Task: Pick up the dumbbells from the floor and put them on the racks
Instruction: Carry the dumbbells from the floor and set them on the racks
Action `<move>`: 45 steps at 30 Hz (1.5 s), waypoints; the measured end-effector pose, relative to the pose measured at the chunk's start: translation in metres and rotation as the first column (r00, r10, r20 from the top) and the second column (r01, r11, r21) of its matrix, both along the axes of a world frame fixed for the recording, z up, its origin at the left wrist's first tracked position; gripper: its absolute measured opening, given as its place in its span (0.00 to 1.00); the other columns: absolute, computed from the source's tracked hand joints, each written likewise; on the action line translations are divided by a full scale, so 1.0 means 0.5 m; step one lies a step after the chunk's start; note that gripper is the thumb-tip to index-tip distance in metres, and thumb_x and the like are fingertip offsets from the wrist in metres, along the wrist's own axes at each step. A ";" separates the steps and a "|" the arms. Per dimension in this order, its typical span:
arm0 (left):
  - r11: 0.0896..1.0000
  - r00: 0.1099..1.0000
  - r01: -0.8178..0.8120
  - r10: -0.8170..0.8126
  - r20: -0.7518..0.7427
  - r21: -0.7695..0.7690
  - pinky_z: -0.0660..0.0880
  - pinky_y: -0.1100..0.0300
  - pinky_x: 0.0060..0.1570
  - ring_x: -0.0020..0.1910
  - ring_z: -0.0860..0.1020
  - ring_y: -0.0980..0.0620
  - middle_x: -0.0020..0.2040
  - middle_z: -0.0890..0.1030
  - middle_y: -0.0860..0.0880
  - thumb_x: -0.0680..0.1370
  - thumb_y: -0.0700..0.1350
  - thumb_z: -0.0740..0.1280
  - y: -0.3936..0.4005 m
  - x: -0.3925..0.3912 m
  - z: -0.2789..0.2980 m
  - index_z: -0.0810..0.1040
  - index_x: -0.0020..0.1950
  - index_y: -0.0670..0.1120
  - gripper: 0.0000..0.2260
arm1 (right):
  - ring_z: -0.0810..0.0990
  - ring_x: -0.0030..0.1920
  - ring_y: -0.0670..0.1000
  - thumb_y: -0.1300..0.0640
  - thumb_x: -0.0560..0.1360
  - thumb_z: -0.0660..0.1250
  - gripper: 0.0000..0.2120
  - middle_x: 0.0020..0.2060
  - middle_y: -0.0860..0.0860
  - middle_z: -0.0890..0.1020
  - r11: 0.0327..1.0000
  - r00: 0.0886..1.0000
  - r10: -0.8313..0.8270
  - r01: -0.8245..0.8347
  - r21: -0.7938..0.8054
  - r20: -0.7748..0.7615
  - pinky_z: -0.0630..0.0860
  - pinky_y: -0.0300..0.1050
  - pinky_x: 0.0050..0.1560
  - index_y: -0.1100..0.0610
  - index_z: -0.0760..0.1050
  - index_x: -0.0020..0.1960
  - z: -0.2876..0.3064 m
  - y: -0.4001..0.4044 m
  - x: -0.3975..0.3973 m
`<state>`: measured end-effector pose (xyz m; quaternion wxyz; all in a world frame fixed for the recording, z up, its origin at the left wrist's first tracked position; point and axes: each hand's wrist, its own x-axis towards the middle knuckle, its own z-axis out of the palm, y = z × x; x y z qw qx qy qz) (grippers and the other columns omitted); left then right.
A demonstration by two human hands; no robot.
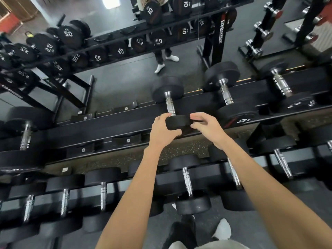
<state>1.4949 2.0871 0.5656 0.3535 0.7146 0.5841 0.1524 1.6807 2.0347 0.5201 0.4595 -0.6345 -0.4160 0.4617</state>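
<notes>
Two hands meet on one dumbbell (169, 103) lying across the upper rack (111, 124). The left hand (162, 131) and right hand (206, 128) each curl, partly closed, around opposite sides of its near head. Just right of that dumbbell rests a 10 kg dumbbell (227, 94) on the same rack.

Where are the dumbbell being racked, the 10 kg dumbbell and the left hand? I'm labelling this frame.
dumbbell being racked (169, 103): head view, on its chrome handle.
10 kg dumbbell (226, 94): head view, on its chrome handle.
left hand (162, 131): head view, on the back of the hand.
</notes>
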 end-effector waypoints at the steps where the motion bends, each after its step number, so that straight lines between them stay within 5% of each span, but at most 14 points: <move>1: 1.000 0.999 0.019 -0.020 0.033 0.018 0.68 0.58 0.63 0.69 0.73 0.50 0.71 0.73 0.49 0.73 0.49 0.79 -0.007 0.004 0.014 0.72 0.75 0.52 0.32 | 0.82 0.60 0.51 0.64 0.78 0.72 0.17 0.61 0.49 0.84 0.999 0.998 -0.052 0.053 0.009 -0.037 0.77 0.47 0.63 0.49 0.80 0.63 0.009 -0.016 0.003; 7: 0.988 0.955 0.155 -0.149 0.257 -0.001 0.76 0.59 0.62 0.60 0.79 0.57 0.61 0.81 0.57 0.76 0.56 0.76 -0.056 0.062 0.078 0.80 0.65 0.52 0.20 | 0.85 0.60 0.53 0.64 0.80 0.69 0.15 0.57 0.51 0.86 0.922 0.911 -0.365 0.383 0.065 -0.192 0.81 0.50 0.63 0.52 0.79 0.64 0.076 -0.161 0.010; 11: 0.928 0.879 0.363 -0.310 0.362 -0.087 0.77 0.62 0.53 0.53 0.83 0.57 0.53 0.84 0.56 0.77 0.53 0.75 -0.119 0.106 0.079 0.82 0.57 0.54 0.11 | 0.84 0.58 0.52 0.67 0.80 0.68 0.14 0.55 0.50 0.86 0.744 0.739 -0.618 0.660 0.104 -0.269 0.80 0.44 0.56 0.54 0.76 0.62 0.109 -0.304 -0.012; 18: 0.543 0.500 0.838 -0.737 0.455 -0.041 0.78 0.65 0.54 0.47 0.83 0.61 0.49 0.86 0.50 0.76 0.36 0.77 -0.362 0.155 0.054 0.82 0.53 0.52 0.12 | 0.85 0.53 0.47 0.66 0.80 0.69 0.14 0.50 0.46 0.88 0.213 0.250 -0.933 0.963 0.162 -0.259 0.81 0.43 0.56 0.49 0.76 0.58 0.136 -0.652 -0.172; 21: 0.315 0.316 0.945 -0.821 0.475 -0.085 0.79 0.66 0.54 0.50 0.84 0.59 0.51 0.87 0.49 0.77 0.38 0.76 -0.543 0.148 0.056 0.81 0.54 0.52 0.11 | 0.86 0.54 0.53 0.65 0.81 0.68 0.12 0.53 0.49 0.87 0.009 0.042 -0.969 0.991 0.137 -0.242 0.80 0.46 0.57 0.51 0.76 0.59 0.138 -0.833 -0.288; 26: -0.098 -0.039 0.990 -0.881 0.471 -0.101 0.78 0.61 0.57 0.53 0.84 0.57 0.51 0.87 0.54 0.77 0.42 0.77 -0.889 0.061 0.063 0.82 0.51 0.54 0.09 | 0.86 0.49 0.50 0.66 0.80 0.69 0.11 0.53 0.51 0.87 -0.400 -0.364 -0.904 0.905 0.143 -0.225 0.80 0.46 0.54 0.54 0.76 0.59 0.155 -1.126 -0.513; 32: -0.550 -0.448 0.825 -0.776 0.444 -0.129 0.77 0.62 0.51 0.52 0.84 0.59 0.50 0.87 0.57 0.77 0.45 0.77 -1.308 -0.175 0.082 0.83 0.53 0.56 0.08 | 0.84 0.60 0.58 0.63 0.79 0.71 0.12 0.56 0.50 0.87 -0.760 -0.734 -0.649 0.640 0.116 -0.199 0.80 0.51 0.61 0.50 0.78 0.59 0.175 -1.432 -0.879; 38: -0.803 -0.682 0.580 -0.572 0.456 -0.138 0.75 0.63 0.47 0.50 0.84 0.58 0.51 0.88 0.56 0.77 0.45 0.77 -1.679 -0.498 0.071 0.83 0.53 0.56 0.09 | 0.84 0.60 0.57 0.63 0.79 0.71 0.12 0.55 0.50 0.88 -0.928 -0.916 -0.371 0.361 0.091 -0.154 0.80 0.51 0.63 0.51 0.78 0.59 0.147 -1.677 -1.273; 45: -0.927 -0.827 0.307 -0.372 0.421 -0.215 0.75 0.68 0.47 0.49 0.84 0.61 0.51 0.87 0.56 0.77 0.45 0.77 -1.981 -0.801 0.018 0.83 0.55 0.54 0.09 | 0.85 0.59 0.52 0.62 0.78 0.71 0.12 0.54 0.46 0.88 -0.995 -0.979 -0.105 0.103 0.017 -0.176 0.80 0.49 0.63 0.50 0.80 0.59 0.091 -1.871 -1.556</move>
